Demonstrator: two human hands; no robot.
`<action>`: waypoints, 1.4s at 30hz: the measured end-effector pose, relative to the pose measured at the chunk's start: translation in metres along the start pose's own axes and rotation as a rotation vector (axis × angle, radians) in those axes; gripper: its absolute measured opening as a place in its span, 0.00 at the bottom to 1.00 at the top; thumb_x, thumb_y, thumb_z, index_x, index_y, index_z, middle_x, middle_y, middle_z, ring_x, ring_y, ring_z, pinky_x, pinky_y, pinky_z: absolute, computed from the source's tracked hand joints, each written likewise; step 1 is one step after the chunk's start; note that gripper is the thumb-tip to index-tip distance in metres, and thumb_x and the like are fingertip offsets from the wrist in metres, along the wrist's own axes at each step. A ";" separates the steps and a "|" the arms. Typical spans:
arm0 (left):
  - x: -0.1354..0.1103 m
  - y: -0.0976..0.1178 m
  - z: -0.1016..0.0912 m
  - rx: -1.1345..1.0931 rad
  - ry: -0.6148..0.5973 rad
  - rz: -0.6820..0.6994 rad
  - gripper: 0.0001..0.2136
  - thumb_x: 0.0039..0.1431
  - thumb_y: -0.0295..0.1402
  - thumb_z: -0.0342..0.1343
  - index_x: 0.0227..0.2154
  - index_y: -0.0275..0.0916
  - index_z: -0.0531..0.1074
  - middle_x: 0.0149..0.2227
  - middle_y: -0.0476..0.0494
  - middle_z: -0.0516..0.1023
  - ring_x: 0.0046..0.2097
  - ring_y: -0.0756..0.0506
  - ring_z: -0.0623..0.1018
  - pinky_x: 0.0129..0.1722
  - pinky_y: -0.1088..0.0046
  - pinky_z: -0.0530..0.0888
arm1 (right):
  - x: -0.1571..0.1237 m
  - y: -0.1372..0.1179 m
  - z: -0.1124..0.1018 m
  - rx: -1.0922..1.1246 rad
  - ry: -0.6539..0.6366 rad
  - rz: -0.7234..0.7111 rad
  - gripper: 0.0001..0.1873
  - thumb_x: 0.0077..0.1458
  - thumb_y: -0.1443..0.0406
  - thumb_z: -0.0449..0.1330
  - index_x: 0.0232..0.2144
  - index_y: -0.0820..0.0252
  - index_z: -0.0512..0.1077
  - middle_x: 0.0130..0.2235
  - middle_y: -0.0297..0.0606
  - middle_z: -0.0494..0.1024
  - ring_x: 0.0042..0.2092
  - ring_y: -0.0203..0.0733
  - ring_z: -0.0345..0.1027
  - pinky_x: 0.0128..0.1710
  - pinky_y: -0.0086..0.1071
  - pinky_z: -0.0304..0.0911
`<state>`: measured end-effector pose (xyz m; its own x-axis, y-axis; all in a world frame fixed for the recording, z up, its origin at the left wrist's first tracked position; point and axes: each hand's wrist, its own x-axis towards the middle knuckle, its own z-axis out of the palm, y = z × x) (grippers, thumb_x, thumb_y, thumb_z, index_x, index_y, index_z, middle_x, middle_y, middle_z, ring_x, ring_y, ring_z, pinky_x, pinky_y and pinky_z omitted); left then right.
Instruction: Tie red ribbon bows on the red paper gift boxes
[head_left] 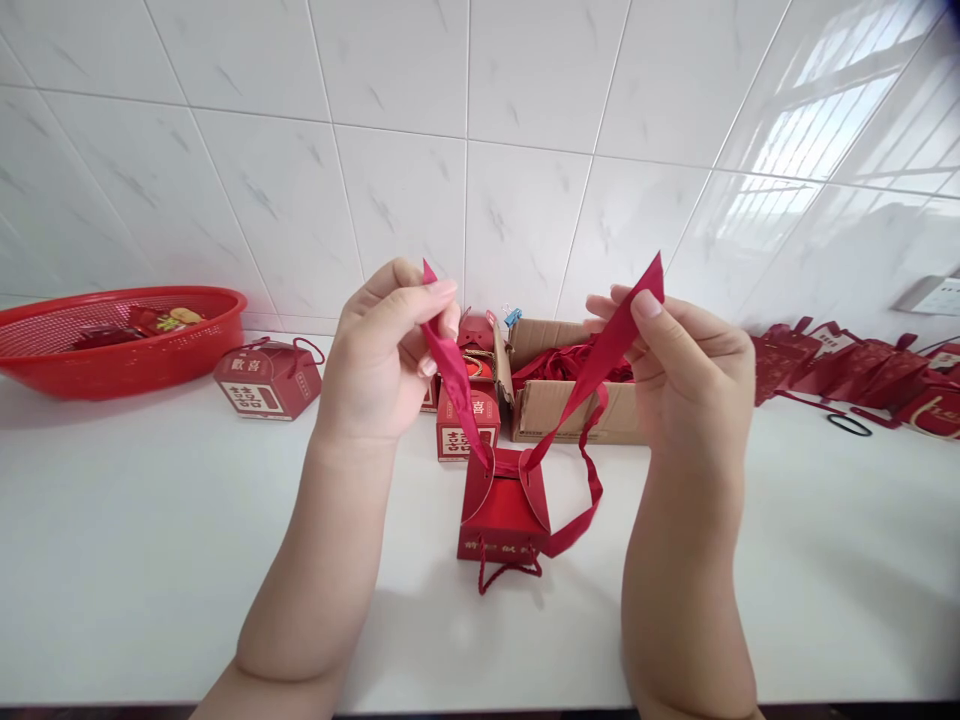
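A small red gift box (pixel 504 505) stands on the white table, its flaps folded up and a rope handle (pixel 510 575) hanging at its front. Dark red ribbon (pixel 562 425) passes through the slots at the top of the flaps. My left hand (pixel 401 340) pinches one pointed ribbon end above and left of the box. The other ribbon end is pinched between thumb and fingers of my right hand (pixel 682 350), raised to the upper right. Both strands run taut or nearly so down to the box. Another length of ribbon loops down at the box's right side.
Behind the box is an open cardboard box (pixel 581 412) full of red ribbon. Several finished-looking red boxes (pixel 469 425) stand beside it. At left are a red plastic basket (pixel 120 365) and another gift box (pixel 268 380). Several red bags (pixel 847 365) and a black ring (pixel 850 425) lie at right.
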<state>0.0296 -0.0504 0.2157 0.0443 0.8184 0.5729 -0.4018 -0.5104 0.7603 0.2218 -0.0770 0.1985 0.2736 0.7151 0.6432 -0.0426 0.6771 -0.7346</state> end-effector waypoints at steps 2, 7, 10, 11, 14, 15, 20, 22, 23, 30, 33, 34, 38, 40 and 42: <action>0.000 -0.003 0.000 -0.011 -0.010 0.034 0.15 0.45 0.33 0.65 0.17 0.39 0.62 0.19 0.53 0.66 0.17 0.56 0.60 0.15 0.77 0.54 | 0.000 0.000 0.001 0.005 0.006 0.004 0.04 0.51 0.61 0.64 0.29 0.53 0.78 0.34 0.33 0.80 0.41 0.45 0.76 0.41 0.42 0.74; 0.000 -0.007 -0.001 0.012 -0.003 0.084 0.15 0.45 0.38 0.68 0.18 0.40 0.66 0.19 0.52 0.65 0.19 0.55 0.62 0.15 0.76 0.54 | -0.001 0.003 0.001 0.014 0.016 0.010 0.05 0.53 0.60 0.63 0.32 0.53 0.78 0.38 0.33 0.80 0.43 0.44 0.76 0.44 0.43 0.73; 0.000 -0.008 -0.002 0.048 0.006 0.081 0.16 0.44 0.40 0.69 0.18 0.40 0.66 0.20 0.53 0.66 0.19 0.55 0.62 0.16 0.75 0.55 | 0.000 0.005 0.001 0.010 -0.005 0.015 0.07 0.54 0.60 0.62 0.34 0.52 0.78 0.36 0.33 0.81 0.42 0.44 0.76 0.44 0.43 0.73; 0.000 -0.008 -0.002 0.052 0.006 0.080 0.16 0.44 0.40 0.69 0.18 0.40 0.66 0.20 0.53 0.66 0.19 0.55 0.62 0.16 0.75 0.55 | 0.000 0.006 0.001 0.010 -0.015 0.016 0.07 0.54 0.59 0.62 0.35 0.52 0.78 0.35 0.33 0.81 0.42 0.44 0.76 0.43 0.42 0.73; 0.000 -0.009 -0.003 0.045 -0.008 0.086 0.16 0.45 0.39 0.68 0.19 0.40 0.66 0.20 0.53 0.66 0.19 0.55 0.63 0.16 0.75 0.55 | 0.000 0.007 0.002 0.011 -0.034 0.012 0.09 0.54 0.58 0.62 0.37 0.51 0.78 0.33 0.33 0.80 0.40 0.43 0.76 0.40 0.40 0.73; 0.001 -0.009 -0.003 0.042 -0.013 0.088 0.16 0.45 0.39 0.68 0.19 0.40 0.67 0.20 0.53 0.66 0.19 0.55 0.63 0.16 0.76 0.55 | 0.000 0.008 0.002 0.011 -0.035 0.010 0.09 0.54 0.58 0.61 0.37 0.51 0.78 0.32 0.33 0.80 0.39 0.43 0.76 0.39 0.39 0.73; 0.001 -0.010 -0.002 0.027 -0.015 0.080 0.15 0.46 0.38 0.69 0.18 0.39 0.67 0.19 0.53 0.66 0.20 0.55 0.65 0.16 0.77 0.57 | 0.002 0.011 0.003 0.004 -0.007 -0.005 0.10 0.54 0.59 0.61 0.39 0.48 0.78 0.30 0.31 0.78 0.34 0.39 0.74 0.36 0.36 0.72; 0.001 -0.010 -0.003 0.023 -0.018 0.083 0.15 0.45 0.39 0.69 0.19 0.39 0.68 0.20 0.52 0.67 0.20 0.55 0.65 0.15 0.78 0.57 | 0.003 0.014 0.002 0.027 0.010 -0.031 0.09 0.55 0.60 0.61 0.38 0.47 0.78 0.33 0.30 0.78 0.31 0.35 0.71 0.34 0.35 0.70; 0.002 -0.010 -0.003 0.027 -0.016 0.085 0.15 0.45 0.39 0.69 0.19 0.40 0.68 0.20 0.53 0.67 0.20 0.55 0.65 0.15 0.78 0.57 | 0.004 0.015 0.002 0.032 0.021 -0.049 0.08 0.55 0.60 0.61 0.38 0.46 0.78 0.36 0.30 0.79 0.29 0.33 0.69 0.33 0.35 0.69; 0.003 -0.009 -0.008 0.152 0.083 0.150 0.15 0.42 0.40 0.70 0.19 0.39 0.70 0.20 0.51 0.70 0.20 0.56 0.65 0.16 0.77 0.58 | 0.006 0.021 -0.003 -0.153 0.049 -0.123 0.10 0.54 0.61 0.62 0.40 0.45 0.77 0.26 0.29 0.73 0.26 0.35 0.65 0.29 0.35 0.64; 0.005 -0.007 -0.013 0.197 0.083 0.185 0.14 0.46 0.42 0.67 0.19 0.39 0.72 0.19 0.50 0.68 0.20 0.55 0.66 0.16 0.78 0.57 | 0.008 0.019 -0.005 -0.133 0.080 -0.122 0.07 0.50 0.62 0.65 0.35 0.50 0.75 0.18 0.24 0.62 0.20 0.30 0.55 0.24 0.32 0.60; 0.005 -0.006 -0.014 0.202 0.080 0.191 0.15 0.49 0.43 0.66 0.19 0.39 0.72 0.19 0.50 0.68 0.21 0.55 0.66 0.16 0.78 0.56 | 0.009 0.019 -0.005 -0.114 0.096 -0.117 0.07 0.48 0.62 0.66 0.32 0.51 0.73 0.17 0.23 0.59 0.18 0.29 0.52 0.23 0.30 0.58; 0.007 -0.005 -0.017 0.167 0.061 0.198 0.10 0.52 0.37 0.62 0.20 0.38 0.74 0.19 0.49 0.67 0.21 0.53 0.66 0.16 0.77 0.56 | 0.011 0.020 -0.006 -0.068 0.112 -0.102 0.19 0.43 0.60 0.70 0.20 0.56 0.62 0.17 0.23 0.57 0.18 0.27 0.51 0.22 0.29 0.58; 0.007 -0.004 -0.018 0.160 0.047 0.197 0.06 0.51 0.32 0.62 0.21 0.38 0.75 0.19 0.49 0.66 0.21 0.53 0.66 0.17 0.77 0.56 | 0.012 0.021 -0.006 -0.076 0.087 -0.089 0.21 0.42 0.58 0.70 0.18 0.57 0.60 0.17 0.24 0.58 0.18 0.28 0.53 0.22 0.29 0.59; 0.007 -0.004 -0.017 0.175 0.047 0.188 0.04 0.50 0.30 0.61 0.22 0.38 0.76 0.19 0.48 0.66 0.22 0.53 0.66 0.17 0.77 0.57 | 0.012 0.020 -0.006 -0.078 0.067 -0.078 0.20 0.43 0.57 0.70 0.18 0.57 0.63 0.17 0.25 0.61 0.19 0.29 0.55 0.22 0.30 0.59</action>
<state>0.0157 -0.0383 0.2117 -0.0607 0.7139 0.6976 -0.2345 -0.6896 0.6852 0.2302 -0.0558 0.1898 0.3368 0.6456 0.6853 0.0558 0.7129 -0.6990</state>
